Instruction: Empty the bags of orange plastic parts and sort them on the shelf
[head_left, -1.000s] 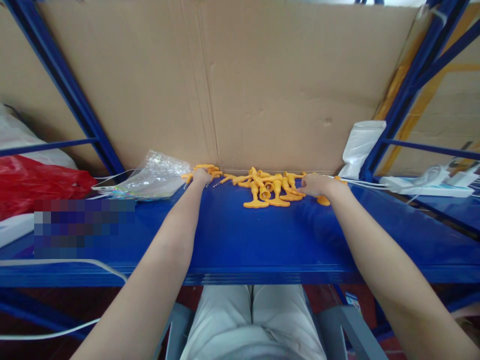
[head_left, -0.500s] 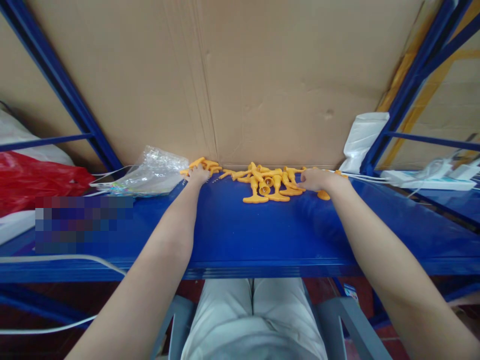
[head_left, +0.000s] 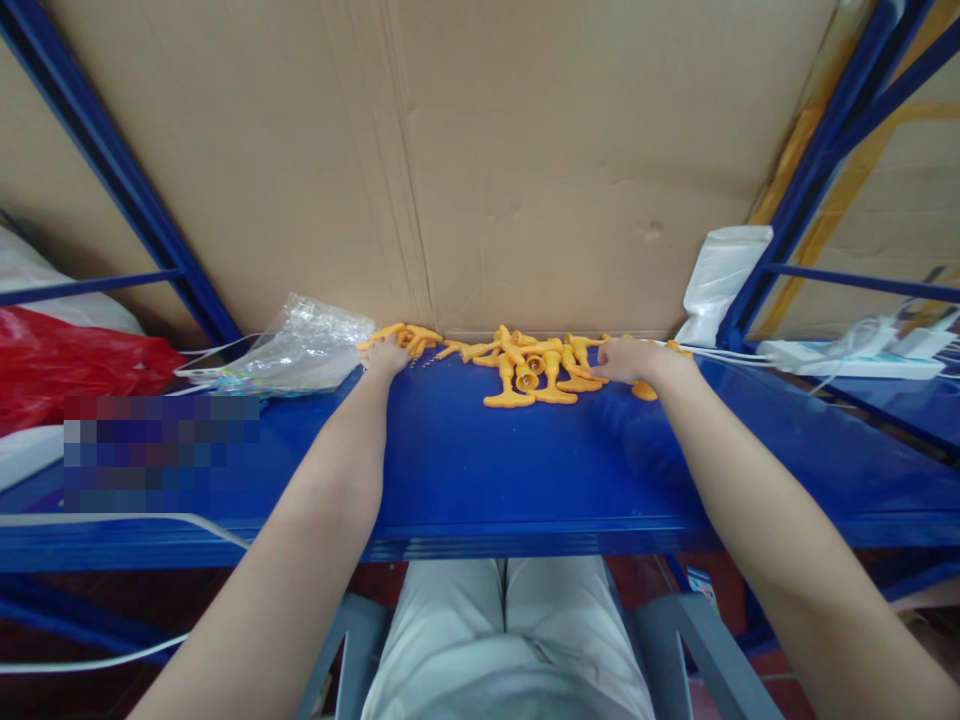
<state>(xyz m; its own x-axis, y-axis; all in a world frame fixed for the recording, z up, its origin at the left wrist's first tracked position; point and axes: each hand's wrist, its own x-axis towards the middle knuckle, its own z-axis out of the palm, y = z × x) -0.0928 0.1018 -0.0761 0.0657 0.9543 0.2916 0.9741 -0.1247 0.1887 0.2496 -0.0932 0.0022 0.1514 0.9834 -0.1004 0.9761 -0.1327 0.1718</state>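
**Both hands at the orange pieces**

I watch through the head camera from far away. Both arms reach across the blue shelf [head_left: 487,470] to its back edge, where a big sheet of cardboard [head_left: 525,170] stands like a wall.

The orange pieces [head_left: 529,372] lie in a loose heap at the back of the shelf, in the middle. They are small plastic bits with flat feet, all mixed up, some on their sides.

The left hand [head_left: 386,357] rests palm down on a small bunch [head_left: 409,335] of the same orange bits, just left of the heap. The hand hides its own fingers, so I cannot tell if they grip anything. The right hand [head_left: 622,360] touches the right side of the heap with bent fingers. It may pinch one bit, but it is too small to be sure. One more orange bit [head_left: 643,391] lies just beside the right wrist.

I think the work is at an early stage. Nearly all the bits lie loose in the heap, and only a few sit apart by the left hand.

A clear plastic bag [head_left: 300,345] lies just left of the left hand. A red bag [head_left: 67,365] is far left, and a white bag [head_left: 724,275] and a power strip [head_left: 847,360] are off to the right.
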